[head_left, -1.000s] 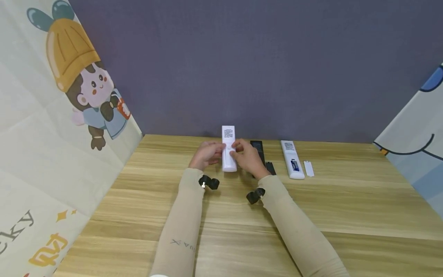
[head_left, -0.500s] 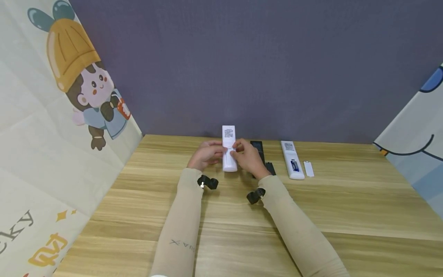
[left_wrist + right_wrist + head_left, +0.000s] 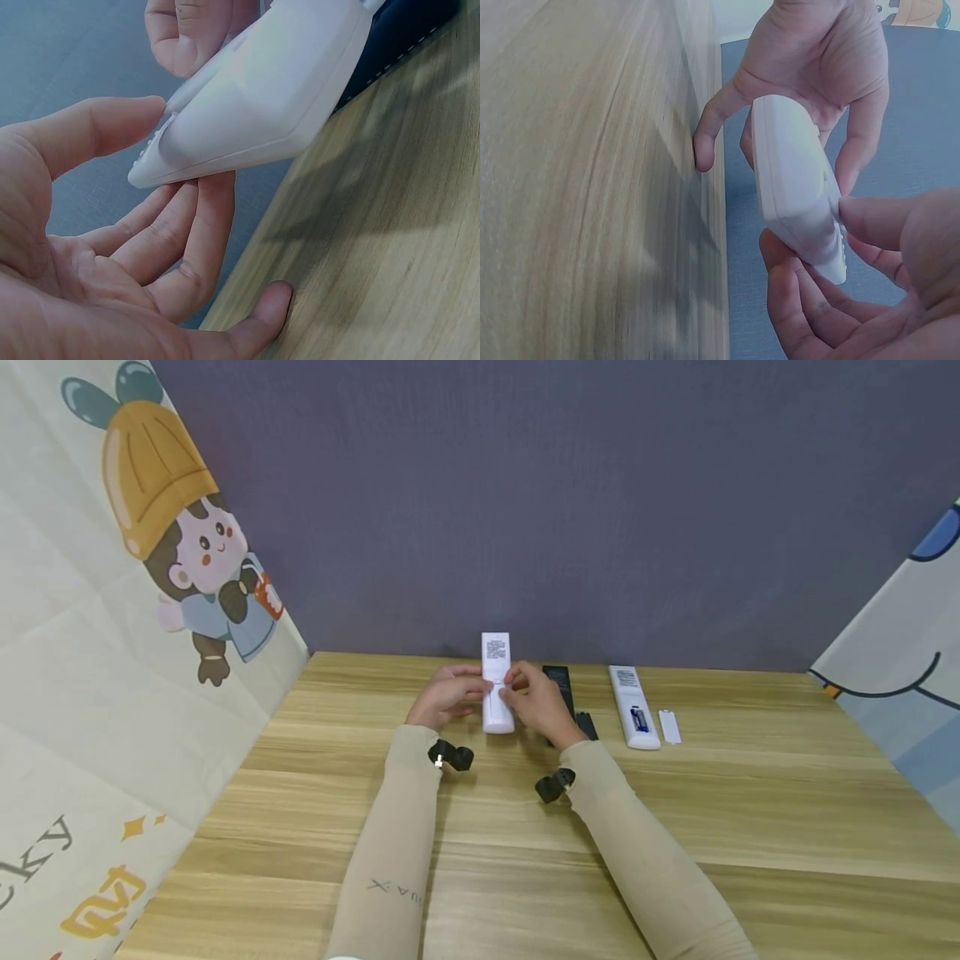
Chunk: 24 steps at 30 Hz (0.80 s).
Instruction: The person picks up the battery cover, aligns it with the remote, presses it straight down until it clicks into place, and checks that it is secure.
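Centrally, a White Remote Is Held Between Two Hands

The background is filled by a dark blue-grey fabric panel (image 3: 525,510), below which a wood-grained bench (image 3: 510,852) is spread. On the person's left the bench is flanked by a cream cloth (image 3: 82,635) printed with a cartoon figure in a yellow hat; on the right, a pale printed cloth (image 3: 900,643) is seen. Both forearms are covered by beige sleeves (image 3: 397,852), and a small black device (image 3: 555,785) is worn at each wrist.

Above the bench, near its far edge, a long white plastic remote (image 3: 496,667) is held with its labelled back exposed. One side is gripped by the left hand (image 3: 444,697), the thumb set against the edge, the middle fingers bent beneath and the little finger stretched to the bench. The other side is pinched by the right hand (image 3: 542,703), its thumb pressed to the back and its fingers curled.

Beyond the right hand, a slim black remote (image 3: 558,681) is partly hidden. Farther right, a second white remote (image 3: 626,689) is laid face down, its compartment uncovered. Beside these, a black cover (image 3: 587,725) and a white oblong cover (image 3: 669,727) are placed. Blue cells (image 3: 639,719) are seated in the compartment.
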Each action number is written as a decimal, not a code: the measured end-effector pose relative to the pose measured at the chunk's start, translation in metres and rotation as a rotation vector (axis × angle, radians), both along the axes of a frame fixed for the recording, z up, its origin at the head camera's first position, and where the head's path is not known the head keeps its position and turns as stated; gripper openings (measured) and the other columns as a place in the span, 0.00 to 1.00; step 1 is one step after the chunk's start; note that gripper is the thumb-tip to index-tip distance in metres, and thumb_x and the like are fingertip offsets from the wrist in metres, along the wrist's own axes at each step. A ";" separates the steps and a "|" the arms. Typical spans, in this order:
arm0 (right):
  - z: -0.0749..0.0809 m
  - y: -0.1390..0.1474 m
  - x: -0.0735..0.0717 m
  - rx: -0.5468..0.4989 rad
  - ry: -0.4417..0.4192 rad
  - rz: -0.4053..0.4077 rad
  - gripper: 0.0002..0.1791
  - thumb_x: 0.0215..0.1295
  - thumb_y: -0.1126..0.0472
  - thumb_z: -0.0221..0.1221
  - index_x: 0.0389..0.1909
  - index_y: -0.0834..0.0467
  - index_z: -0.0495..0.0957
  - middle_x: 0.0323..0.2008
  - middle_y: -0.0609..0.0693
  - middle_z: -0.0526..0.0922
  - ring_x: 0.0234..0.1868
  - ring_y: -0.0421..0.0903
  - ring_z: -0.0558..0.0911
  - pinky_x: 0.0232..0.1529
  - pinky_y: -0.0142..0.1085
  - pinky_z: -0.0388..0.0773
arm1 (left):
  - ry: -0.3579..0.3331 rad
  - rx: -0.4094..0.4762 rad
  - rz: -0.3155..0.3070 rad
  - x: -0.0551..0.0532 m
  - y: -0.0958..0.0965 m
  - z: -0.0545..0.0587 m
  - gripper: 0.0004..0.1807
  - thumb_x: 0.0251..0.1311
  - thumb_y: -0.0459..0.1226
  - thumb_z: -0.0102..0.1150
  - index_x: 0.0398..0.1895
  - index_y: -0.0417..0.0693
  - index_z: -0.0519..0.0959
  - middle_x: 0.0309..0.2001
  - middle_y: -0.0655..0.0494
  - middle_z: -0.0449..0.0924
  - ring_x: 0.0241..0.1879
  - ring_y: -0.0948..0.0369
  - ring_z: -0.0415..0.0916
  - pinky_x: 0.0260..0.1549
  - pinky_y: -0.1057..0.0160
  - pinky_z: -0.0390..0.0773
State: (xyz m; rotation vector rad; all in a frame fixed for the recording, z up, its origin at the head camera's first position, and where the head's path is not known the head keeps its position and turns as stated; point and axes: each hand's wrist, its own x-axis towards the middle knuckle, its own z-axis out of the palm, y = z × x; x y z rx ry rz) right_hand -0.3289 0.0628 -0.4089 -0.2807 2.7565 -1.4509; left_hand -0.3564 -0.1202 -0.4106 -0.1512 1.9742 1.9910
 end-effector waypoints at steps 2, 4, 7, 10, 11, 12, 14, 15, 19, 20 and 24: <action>0.000 0.000 0.000 -0.002 0.002 -0.002 0.06 0.74 0.58 0.60 0.46 0.52 0.73 0.53 0.59 0.83 0.51 0.55 0.86 0.39 0.39 0.81 | -0.001 0.001 0.001 0.000 0.000 0.000 0.24 0.61 0.31 0.68 0.62 0.47 0.79 0.43 0.55 0.88 0.46 0.57 0.82 0.61 0.49 0.74; -0.001 0.000 0.000 -0.001 0.004 -0.006 0.06 0.74 0.58 0.61 0.46 0.52 0.74 0.53 0.59 0.83 0.51 0.55 0.86 0.40 0.39 0.81 | -0.002 0.001 0.002 0.000 0.000 0.000 0.24 0.61 0.31 0.68 0.61 0.47 0.79 0.42 0.56 0.87 0.46 0.58 0.82 0.61 0.49 0.74; -0.001 -0.001 0.000 0.003 0.011 -0.009 0.06 0.74 0.57 0.61 0.46 0.51 0.74 0.53 0.59 0.84 0.51 0.55 0.86 0.40 0.39 0.81 | -0.003 0.001 0.005 0.000 0.000 -0.001 0.24 0.61 0.31 0.68 0.61 0.47 0.79 0.41 0.57 0.86 0.45 0.58 0.81 0.60 0.50 0.74; -0.002 -0.001 -0.001 0.007 0.018 -0.011 0.06 0.73 0.57 0.61 0.46 0.51 0.74 0.53 0.59 0.84 0.51 0.55 0.86 0.40 0.40 0.81 | -0.004 -0.004 0.008 0.000 0.001 -0.001 0.24 0.61 0.32 0.68 0.61 0.47 0.79 0.41 0.57 0.86 0.45 0.59 0.81 0.59 0.51 0.74; -0.003 -0.001 -0.001 0.007 0.020 -0.011 0.06 0.73 0.57 0.61 0.45 0.52 0.74 0.53 0.59 0.84 0.51 0.55 0.86 0.40 0.40 0.81 | -0.004 -0.005 0.010 0.000 0.001 0.000 0.24 0.61 0.32 0.68 0.61 0.47 0.79 0.41 0.57 0.86 0.45 0.59 0.81 0.59 0.51 0.74; -0.003 0.000 -0.001 0.009 0.021 -0.012 0.06 0.73 0.57 0.61 0.45 0.52 0.74 0.53 0.59 0.84 0.51 0.55 0.86 0.40 0.40 0.81 | -0.005 -0.006 0.011 0.000 0.001 0.000 0.24 0.60 0.32 0.69 0.61 0.47 0.79 0.41 0.57 0.86 0.45 0.59 0.81 0.59 0.51 0.74; -0.003 0.000 -0.001 0.011 0.021 -0.012 0.06 0.73 0.57 0.61 0.45 0.52 0.74 0.53 0.59 0.84 0.51 0.55 0.86 0.40 0.40 0.81 | -0.007 -0.008 0.015 0.000 0.001 0.000 0.24 0.60 0.31 0.69 0.61 0.47 0.79 0.42 0.57 0.86 0.45 0.59 0.81 0.59 0.50 0.74; -0.003 0.000 -0.001 0.010 0.019 -0.013 0.06 0.73 0.57 0.61 0.45 0.52 0.74 0.53 0.59 0.84 0.50 0.55 0.86 0.40 0.39 0.81 | -0.008 -0.008 0.017 0.000 0.001 0.000 0.24 0.60 0.31 0.69 0.61 0.47 0.79 0.42 0.57 0.86 0.45 0.59 0.81 0.59 0.50 0.74; -0.003 0.000 -0.002 0.012 0.013 -0.014 0.06 0.74 0.57 0.61 0.45 0.51 0.74 0.53 0.58 0.84 0.50 0.54 0.86 0.38 0.38 0.81 | -0.011 -0.010 0.022 0.000 0.001 0.000 0.24 0.60 0.31 0.69 0.61 0.47 0.79 0.43 0.56 0.86 0.45 0.59 0.81 0.59 0.51 0.74; -0.003 0.000 -0.002 0.011 0.012 -0.014 0.06 0.74 0.57 0.61 0.45 0.51 0.74 0.53 0.58 0.84 0.49 0.54 0.86 0.38 0.38 0.80 | -0.011 -0.010 0.023 0.000 0.001 0.000 0.24 0.60 0.31 0.69 0.60 0.47 0.79 0.42 0.56 0.86 0.44 0.59 0.81 0.59 0.51 0.75; -0.002 0.000 -0.001 0.014 0.012 -0.015 0.06 0.73 0.57 0.61 0.45 0.51 0.75 0.53 0.58 0.84 0.48 0.54 0.86 0.37 0.37 0.80 | -0.012 -0.009 0.024 0.000 0.002 0.000 0.23 0.60 0.31 0.69 0.60 0.47 0.79 0.41 0.57 0.86 0.44 0.59 0.81 0.59 0.51 0.75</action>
